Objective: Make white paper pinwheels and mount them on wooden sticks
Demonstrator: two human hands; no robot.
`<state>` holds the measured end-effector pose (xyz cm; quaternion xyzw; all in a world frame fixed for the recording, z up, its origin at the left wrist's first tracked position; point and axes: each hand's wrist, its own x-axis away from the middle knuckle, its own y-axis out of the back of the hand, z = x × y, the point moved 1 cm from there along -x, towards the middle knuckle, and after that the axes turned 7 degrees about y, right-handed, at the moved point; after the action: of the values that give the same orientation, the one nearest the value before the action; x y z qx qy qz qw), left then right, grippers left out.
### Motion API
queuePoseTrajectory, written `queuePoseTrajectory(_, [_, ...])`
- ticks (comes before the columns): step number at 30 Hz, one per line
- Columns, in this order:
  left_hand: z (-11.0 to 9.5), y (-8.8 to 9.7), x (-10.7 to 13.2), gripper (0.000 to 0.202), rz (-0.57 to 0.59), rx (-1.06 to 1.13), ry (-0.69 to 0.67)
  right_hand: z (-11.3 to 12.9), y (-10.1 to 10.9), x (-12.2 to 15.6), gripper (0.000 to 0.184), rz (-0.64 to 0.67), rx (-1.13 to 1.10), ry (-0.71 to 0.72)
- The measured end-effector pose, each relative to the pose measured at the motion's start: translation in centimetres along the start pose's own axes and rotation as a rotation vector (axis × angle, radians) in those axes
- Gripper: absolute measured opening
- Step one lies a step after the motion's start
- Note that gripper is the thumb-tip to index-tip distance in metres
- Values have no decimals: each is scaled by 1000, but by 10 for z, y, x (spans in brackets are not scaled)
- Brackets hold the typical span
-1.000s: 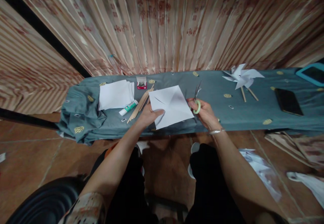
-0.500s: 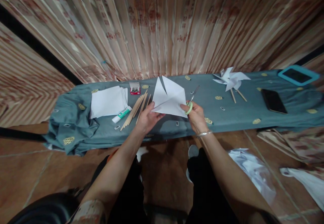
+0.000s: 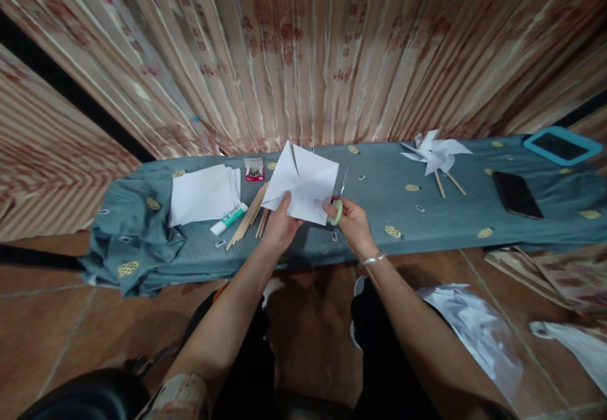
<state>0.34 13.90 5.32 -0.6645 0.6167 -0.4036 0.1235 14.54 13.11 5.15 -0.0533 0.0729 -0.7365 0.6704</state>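
Observation:
A square sheet of white paper (image 3: 310,183) is held up over the bench, with a slit cut in from its far left corner. My left hand (image 3: 282,222) pinches its near left part, thumb on top. My right hand (image 3: 351,222) holds the scissors (image 3: 337,211) by their pale green handles, blades pointing away from me beside the paper. The right thumb also presses on the sheet's near right corner. Close to my left hand lie several thin wooden sticks (image 3: 246,217), partly hidden behind the paper.
On the cloth-covered bench (image 3: 379,205) are a stack of white paper (image 3: 202,195), a glue stick (image 3: 229,219), a red box of small metal pins (image 3: 254,170), paper pinwheels (image 3: 435,152), a phone (image 3: 516,193) and a blue-framed tablet (image 3: 562,146). A clear bag of paper (image 3: 474,325) lies on the floor.
Both hands have shifted left with the paper and scissors. The sheet has turned slightly and lies flatter, and the scissors' blades point more straight away from me.

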Motion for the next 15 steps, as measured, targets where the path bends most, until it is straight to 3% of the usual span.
queuePoseTrajectory(4, [-20, 11, -5, 34, -33, 33, -86, 4, 7, 9, 45, 161, 68, -57])
queuePoseTrajectory(8, [-36, 19, -6, 30, -72, 70, -142, 4, 13, 22, 49, 408, 159, -178])
queuePoseTrajectory(11, [-41, 22, -6, 25, -97, 67, -139, 1, 15, 30, 50, 560, 196, -214])
queuePoseTrajectory(15, [-39, 22, -3, 23, -84, 43, -126, -4, 15, 32, 47, 647, 221, -211])
